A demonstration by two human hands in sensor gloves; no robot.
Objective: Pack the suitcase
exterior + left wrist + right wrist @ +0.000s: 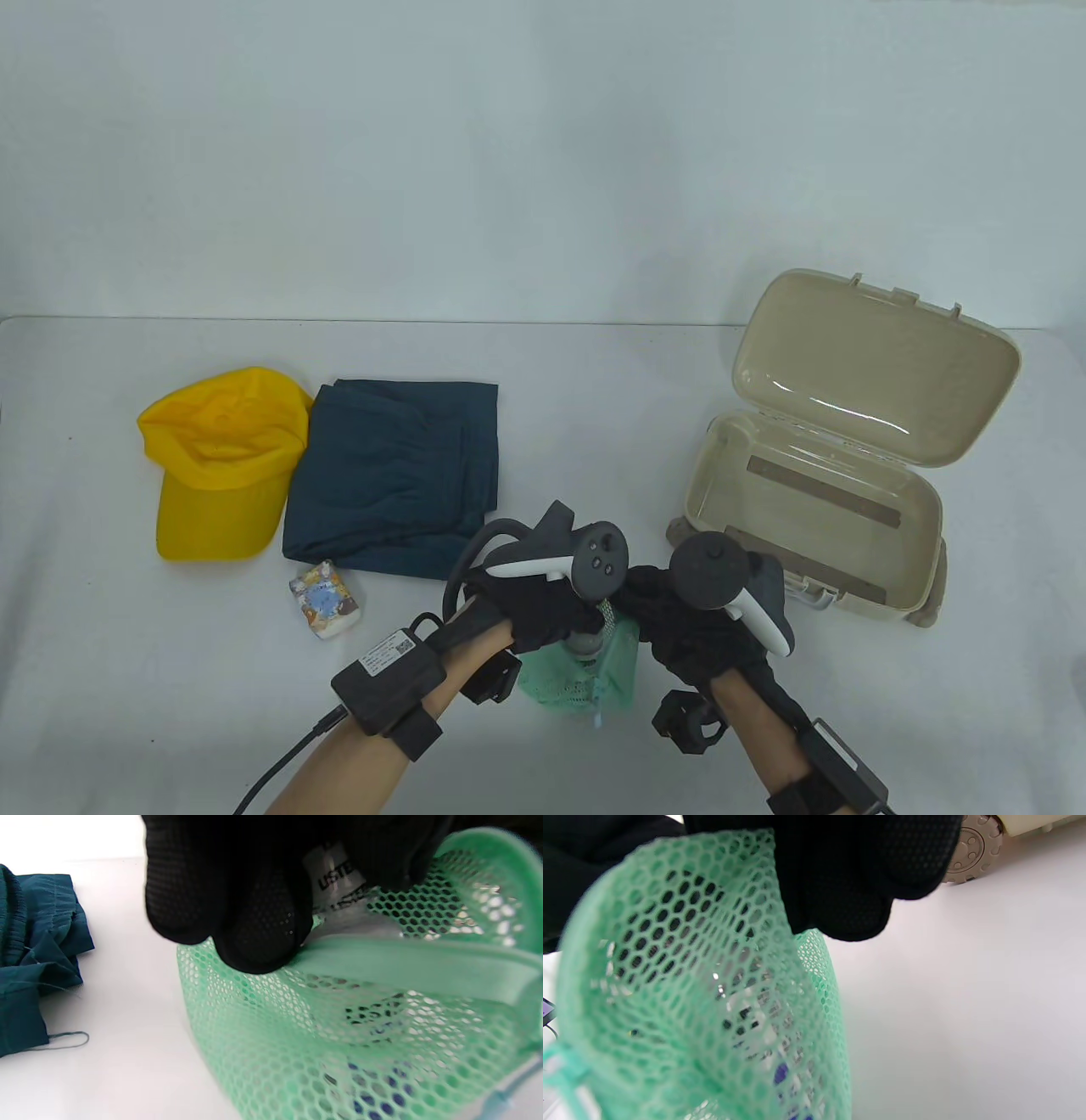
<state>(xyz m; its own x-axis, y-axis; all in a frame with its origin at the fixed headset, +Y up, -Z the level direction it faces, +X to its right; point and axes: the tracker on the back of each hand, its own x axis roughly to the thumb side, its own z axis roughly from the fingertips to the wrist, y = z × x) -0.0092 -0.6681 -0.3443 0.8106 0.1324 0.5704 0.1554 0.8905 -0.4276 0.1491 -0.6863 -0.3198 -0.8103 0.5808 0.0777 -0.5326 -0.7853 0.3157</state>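
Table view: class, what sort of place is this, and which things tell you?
Probably a staged recording table, not a bedroom: plain white table, blank wall, an open suitcase, and a yellow cap and folded cloth laid out.

My table view looked down from above the near edge, taking in the whole table (543,407). My 2 wrist views sat very close, low over the tabletop, each facing the green mesh bag (339,1035), which all 3 views shared.
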